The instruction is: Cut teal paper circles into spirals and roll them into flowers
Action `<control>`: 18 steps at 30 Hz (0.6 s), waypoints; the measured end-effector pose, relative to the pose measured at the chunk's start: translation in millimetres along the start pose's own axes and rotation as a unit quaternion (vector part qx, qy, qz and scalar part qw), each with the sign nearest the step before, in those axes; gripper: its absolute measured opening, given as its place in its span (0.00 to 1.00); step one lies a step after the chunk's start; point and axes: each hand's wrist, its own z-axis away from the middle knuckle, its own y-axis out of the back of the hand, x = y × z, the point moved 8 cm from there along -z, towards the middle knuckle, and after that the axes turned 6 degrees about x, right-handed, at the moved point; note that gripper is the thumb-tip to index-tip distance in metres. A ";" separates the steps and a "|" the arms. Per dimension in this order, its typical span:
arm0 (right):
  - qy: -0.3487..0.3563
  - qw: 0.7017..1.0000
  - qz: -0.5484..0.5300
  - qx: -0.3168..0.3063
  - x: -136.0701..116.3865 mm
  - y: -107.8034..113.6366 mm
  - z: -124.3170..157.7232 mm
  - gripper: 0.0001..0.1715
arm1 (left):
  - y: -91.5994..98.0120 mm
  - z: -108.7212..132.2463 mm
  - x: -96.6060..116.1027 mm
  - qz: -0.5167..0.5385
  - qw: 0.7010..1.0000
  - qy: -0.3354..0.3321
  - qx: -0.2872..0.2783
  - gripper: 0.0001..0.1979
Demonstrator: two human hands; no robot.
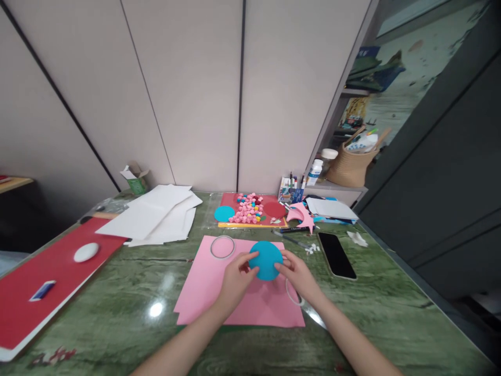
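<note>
Green marble table [129, 297] against beige wall panels [195, 89]. Left hand [236, 278] and right hand [297, 275] pinch a blue paper circle [266, 259] above a pink sheet [211, 284]; smartphone [336, 254] nearby.

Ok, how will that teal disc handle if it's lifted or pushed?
The teal disc looks thin and flat, like cut paper or foam, so probably very light and bendy. The left hand and right hand pinch opposite edges; held by one edge it may droop. Flat on the pink sheet it would likely slide, not roll.
</note>
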 end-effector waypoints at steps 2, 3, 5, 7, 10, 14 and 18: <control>-0.003 1.000 0.009 0.002 -0.4 3.6 -1.2 0.14 | 0.2 1.1 4.1 -0.016 1.000 -0.011 0.000 0.17; -0.003 1.000 0.015 0.005 -1.3 5.3 -1.6 0.13 | 0.3 1.2 5.0 -0.019 1.000 -0.012 -0.001 0.17; -0.004 1.000 0.026 0.012 -3.2 7.8 -1.5 0.12 | 0.7 0.9 5.3 -0.019 1.000 -0.013 -0.004 0.17; -0.006 0.999 0.037 0.016 -4.0 8.9 -1.0 0.12 | 1.4 0.4 5.5 -0.018 1.000 -0.019 -0.005 0.17; -0.009 0.998 0.056 0.026 -2.9 10.5 -0.5 0.12 | 2.5 -0.1 5.4 -0.017 1.000 -0.024 -0.004 0.17; -0.013 0.998 0.057 0.026 0.1 10.9 -0.6 0.12 | 3.4 0.6 4.2 -0.007 1.000 -0.012 0.005 0.18; -0.021 0.998 0.058 0.026 1.1 9.5 0.5 0.13 | 5.1 0.9 5.8 -0.007 1.000 -0.021 0.015 0.15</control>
